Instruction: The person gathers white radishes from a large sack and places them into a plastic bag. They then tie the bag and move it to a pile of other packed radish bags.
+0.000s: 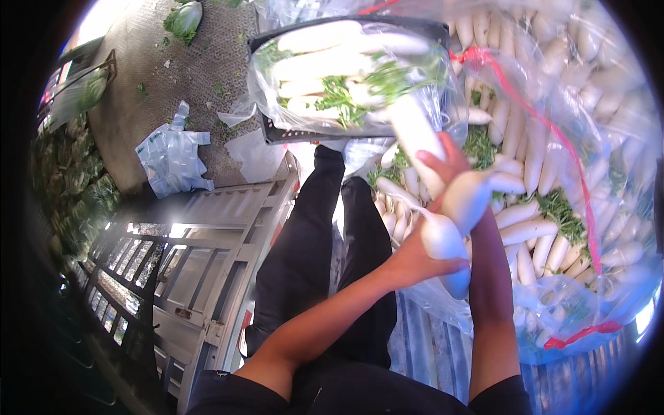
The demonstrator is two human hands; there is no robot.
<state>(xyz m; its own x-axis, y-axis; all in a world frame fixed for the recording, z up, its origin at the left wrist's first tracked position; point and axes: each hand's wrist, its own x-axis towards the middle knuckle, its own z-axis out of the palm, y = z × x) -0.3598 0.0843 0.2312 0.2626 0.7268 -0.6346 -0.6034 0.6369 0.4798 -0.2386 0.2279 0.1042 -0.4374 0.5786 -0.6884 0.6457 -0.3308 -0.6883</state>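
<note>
My left hand (pixel 417 262) grips a white daikon radish (pixel 441 236) from below, its thin root tail pointing up and left. Another daikon (pixel 467 199) lies just above it, between my forearms; which hand bears it I cannot tell. Farther out, my right hand (pixel 448 163) is closed around a long daikon (pixel 415 122) with blurred green leaves at its far end. That end hangs over the near right part of a black plastic crate (pixel 275 136), lined with clear plastic film and holding several daikons with leaves.
To the right, a large heap of daikons (pixel 534 140) lies in clear plastic bags with a red strip (pixel 557 135). A thin plastic bag (pixel 174 155) and a cabbage (pixel 184 22) rest on the textured metal floor (pixel 135 67). A metal truck gate (pixel 218 270) stands left of my legs.
</note>
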